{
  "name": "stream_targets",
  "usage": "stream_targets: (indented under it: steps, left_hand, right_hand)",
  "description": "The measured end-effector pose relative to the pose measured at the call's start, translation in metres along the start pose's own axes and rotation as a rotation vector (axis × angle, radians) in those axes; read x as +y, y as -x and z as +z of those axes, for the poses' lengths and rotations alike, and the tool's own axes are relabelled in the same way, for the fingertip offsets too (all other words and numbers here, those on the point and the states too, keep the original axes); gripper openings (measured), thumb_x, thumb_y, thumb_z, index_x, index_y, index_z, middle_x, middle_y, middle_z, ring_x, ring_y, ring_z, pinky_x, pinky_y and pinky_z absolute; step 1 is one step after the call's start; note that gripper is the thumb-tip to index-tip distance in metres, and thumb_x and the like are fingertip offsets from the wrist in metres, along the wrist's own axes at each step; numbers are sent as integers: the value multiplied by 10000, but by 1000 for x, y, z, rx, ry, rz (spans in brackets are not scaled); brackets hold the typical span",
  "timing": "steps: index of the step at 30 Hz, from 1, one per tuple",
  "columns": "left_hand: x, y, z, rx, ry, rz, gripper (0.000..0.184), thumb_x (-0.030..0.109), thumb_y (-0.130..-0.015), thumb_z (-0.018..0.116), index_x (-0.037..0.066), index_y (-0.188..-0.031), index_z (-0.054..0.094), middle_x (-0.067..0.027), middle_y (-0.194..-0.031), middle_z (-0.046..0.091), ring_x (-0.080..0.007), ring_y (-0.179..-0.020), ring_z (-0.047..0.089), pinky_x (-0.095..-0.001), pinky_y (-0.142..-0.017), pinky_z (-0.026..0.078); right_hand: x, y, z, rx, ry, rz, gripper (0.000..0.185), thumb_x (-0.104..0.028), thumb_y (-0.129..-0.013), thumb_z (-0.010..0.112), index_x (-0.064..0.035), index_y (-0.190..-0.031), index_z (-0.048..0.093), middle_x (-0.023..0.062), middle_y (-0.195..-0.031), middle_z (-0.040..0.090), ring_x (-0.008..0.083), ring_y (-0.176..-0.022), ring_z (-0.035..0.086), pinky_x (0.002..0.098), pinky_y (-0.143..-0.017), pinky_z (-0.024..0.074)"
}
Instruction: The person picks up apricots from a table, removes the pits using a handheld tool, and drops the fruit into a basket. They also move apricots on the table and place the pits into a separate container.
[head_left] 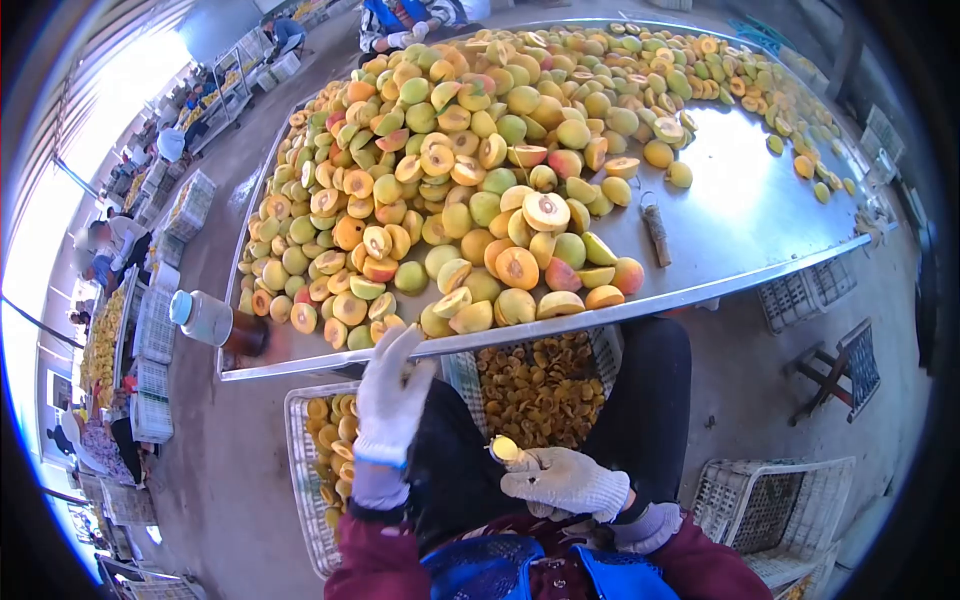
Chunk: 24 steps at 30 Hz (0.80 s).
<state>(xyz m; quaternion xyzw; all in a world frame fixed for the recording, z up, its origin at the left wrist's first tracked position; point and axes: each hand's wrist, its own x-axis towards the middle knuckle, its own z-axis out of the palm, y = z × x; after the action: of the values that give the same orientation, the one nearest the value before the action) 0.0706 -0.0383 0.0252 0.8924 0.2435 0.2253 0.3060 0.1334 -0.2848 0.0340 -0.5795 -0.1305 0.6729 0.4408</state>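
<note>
My left hand [391, 397], in a white glove, is raised at the table's near edge. Its fingers are stretched out and nothing shows in them. Close to its fingertips lie halved yellow peaches [358, 307] with brown centres. Over my lap my right hand [566, 484], also gloved, is closed around a small tool with a round yellow end [505, 448]. The glove hides the tool's handle. Below the table edge, a crate of brown peach pits [540, 385] stands between my legs. On the left is a crate of peach halves [327, 440].
The metal table [720, 235] carries a large heap of peaches [470, 130]. A wrapped handle with a wire loop [656, 236] lies on it. A bottle of brown liquid [215, 322] stands at the left corner. A stool [845, 370] and white crates [770, 510] are at right. Other people work around.
</note>
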Motion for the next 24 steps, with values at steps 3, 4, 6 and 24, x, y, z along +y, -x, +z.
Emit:
stream_targets:
  steps: [3, 4, 6, 24]
  left_hand:
    - [-3, -54, 34, -205, -283, 139, 491, 126, -804, 610, 119, -1291, 546, -149, -1321, 540, -314, -1079, 608, -380, -910, 499]
    - [-16, -68, 48, -266, -370, 192, 499, 133, -817, 592, 131, -1311, 526, -151, -1320, 538, -310, -1100, 603, -380, -918, 498]
    - [-26, -88, 47, -263, -309, 281, 473, 135, -823, 587, 146, -1295, 562, -129, -1286, 568, -293, -1080, 622, -386, -903, 507]
    - [33, 7, 2, -456, 182, 197, 377, 26, -753, 737, 37, -1096, 583, -182, -1260, 576, -315, -1187, 563, -383, -1002, 445]
  right_hand:
    - [-9, 7, -6, -34, -54, 38, 272, -397, -904, 647, -139, -916, 560, -29, -640, 523, 60, -521, 482, 223, -474, 404]
    - [-10, 9, -9, -26, -93, 44, 281, -402, -901, 651, -137, -914, 558, -28, -644, 527, 63, -538, 492, 233, -498, 422]
    - [-12, 10, -10, 10, -90, 28, 282, -401, -899, 654, -137, -914, 557, -30, -645, 528, 65, -534, 490, 238, -501, 425]
    - [-14, 11, 1, 496, 568, -52, 478, -553, -850, 588, -111, -1031, 592, 151, -876, 687, 375, -865, 664, 455, -751, 514]
